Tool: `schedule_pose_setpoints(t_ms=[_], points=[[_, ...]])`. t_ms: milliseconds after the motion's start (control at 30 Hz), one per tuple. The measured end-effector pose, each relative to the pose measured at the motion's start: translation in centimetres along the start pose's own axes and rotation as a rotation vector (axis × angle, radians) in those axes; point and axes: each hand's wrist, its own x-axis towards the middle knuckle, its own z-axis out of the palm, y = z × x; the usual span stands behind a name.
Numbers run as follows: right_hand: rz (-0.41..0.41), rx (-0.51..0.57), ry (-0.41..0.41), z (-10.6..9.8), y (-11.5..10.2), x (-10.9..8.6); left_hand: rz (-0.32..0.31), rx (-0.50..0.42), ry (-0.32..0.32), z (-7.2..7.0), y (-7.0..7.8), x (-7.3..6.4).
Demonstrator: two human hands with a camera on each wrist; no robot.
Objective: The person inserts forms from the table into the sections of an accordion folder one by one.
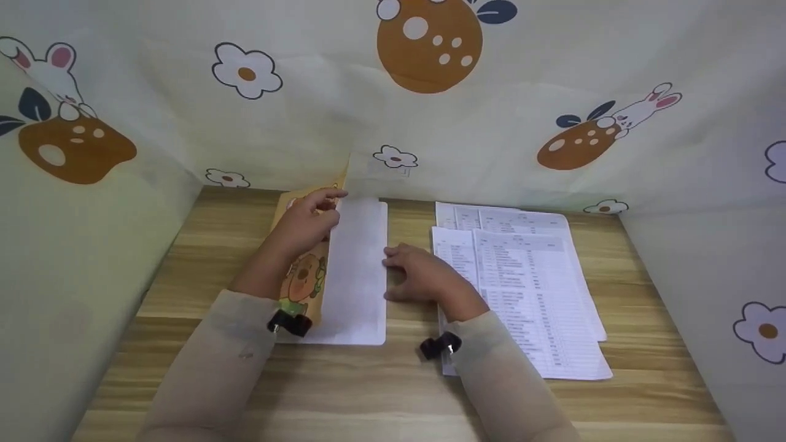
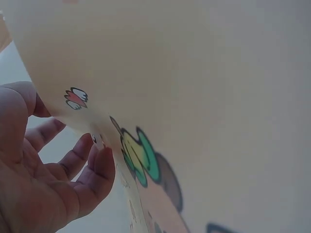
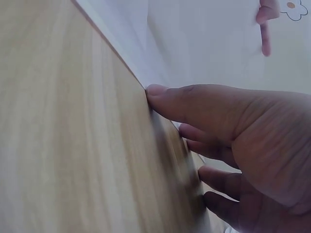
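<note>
A booklet with rounded corners lies on the table, its white page (image 1: pixel 359 276) facing up. The orange cartoon-printed cover (image 1: pixel 305 279) stands partly raised along the left side, and its printed face fills much of the left wrist view. My left hand (image 1: pixel 305 224) holds this cover near its upper part, with thumb and fingers about its edge in the left wrist view (image 2: pixel 53 170). My right hand (image 1: pixel 424 273) rests at the page's right edge, its thumb and fingertips touching that edge. In the right wrist view, the thumb (image 3: pixel 194 102) lies against the page's edge.
Printed list sheets (image 1: pixel 522 276) lie in overlapping stacks on the right, partly under my right forearm. The wood-grain table (image 1: pixel 368 393) is bordered by pale cloth walls (image 1: pixel 307 135) with fruit, rabbit and flower prints. Dark wrist cameras (image 1: pixel 290 322) sit on both sleeves.
</note>
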Motion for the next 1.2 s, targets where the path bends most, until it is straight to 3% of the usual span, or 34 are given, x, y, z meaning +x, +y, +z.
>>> schedule_pose_setpoints(t_ms=[267,600,900,1200], points=[[-0.050,-0.018,0.013,-0.1,0.3,-0.1,-0.011,-0.037,0.007,-0.5,-0.4,0.2],[-0.035,-0.011,0.007,0.0,0.4,0.0,-0.008,-0.056,0.010,-0.9,-0.6,-0.1],[-0.019,-0.017,0.001,-0.1,0.3,-0.1,0.000,-0.234,-0.022,-1.1,-1.0,-0.1],[-0.055,-0.002,0.041,-1.5,0.3,-1.2,-0.009,-0.326,-0.037,-0.9,-1.1,0.0]])
